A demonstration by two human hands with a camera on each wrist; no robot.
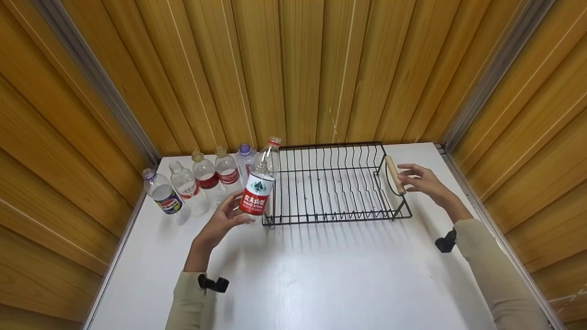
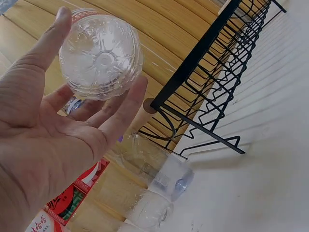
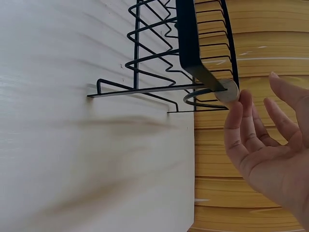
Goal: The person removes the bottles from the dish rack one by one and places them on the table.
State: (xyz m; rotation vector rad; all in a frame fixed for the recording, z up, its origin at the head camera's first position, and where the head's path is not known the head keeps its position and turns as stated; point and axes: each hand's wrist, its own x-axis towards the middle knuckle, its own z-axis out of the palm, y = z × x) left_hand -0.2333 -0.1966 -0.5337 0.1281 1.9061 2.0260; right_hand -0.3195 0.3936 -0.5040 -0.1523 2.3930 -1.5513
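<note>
My left hand (image 1: 222, 217) holds a clear plastic bottle (image 1: 255, 197) with a red and white label and a red ring at the neck. The bottle is raised and tilted in front of the left end of a black wire rack (image 1: 321, 222). In the left wrist view its clear bottom (image 2: 104, 58) faces the camera, between thumb and fingers. At the rack's right end is a wooden handle (image 1: 394, 174). My right hand (image 1: 426, 184) is beside this handle, fingers loosely bent and not wrapped around it. Its fingertips appear to touch the handle's end (image 3: 228, 91) in the right wrist view.
Several clear bottles stand left of the rack, among them a blue-labelled bottle (image 1: 168, 199), a red-labelled bottle (image 1: 208, 180) and a purple-capped bottle (image 1: 245, 156). Yellow wooden panels (image 1: 298, 68) wall the white table (image 1: 321, 284) at the back and both sides.
</note>
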